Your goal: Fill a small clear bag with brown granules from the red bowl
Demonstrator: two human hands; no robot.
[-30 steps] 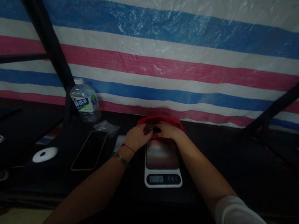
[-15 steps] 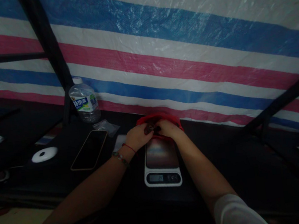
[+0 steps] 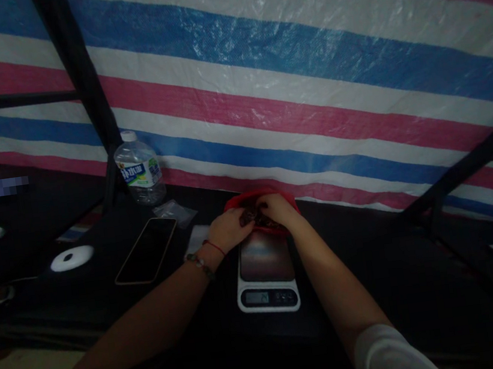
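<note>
A red bag or basin (image 3: pixel 236 201) lies behind the kitchen scale (image 3: pixel 265 259), with small dark brown pieces (image 3: pixel 261 220) inside it. At its left side, my left hand (image 3: pixel 229 229) has its fingers curled against a dark clump too dim to name. My right hand (image 3: pixel 277 209) reaches in over the right rim, fingertips bent down among the dark pieces; what they pinch, if anything, is hidden. The white scale has a shiny plate and a lit display reading what looks like 24. Both hands are beyond its plate, close together.
Left of my forearm lie a phone (image 3: pixel 146 250), a clear plastic packet (image 3: pixel 175 213) and a white round device (image 3: pixel 72 258). A clear bottle (image 3: pixel 140 171) stands by a black post (image 3: pixel 82 79). Striped sheeting (image 3: pixel 283 89) hangs behind the black table (image 3: pixel 366 265).
My right fingers have lifted slightly and drawn apart from the left ones, showing more dark pieces. The scale and bag keep their places; the view has tilted a little.
</note>
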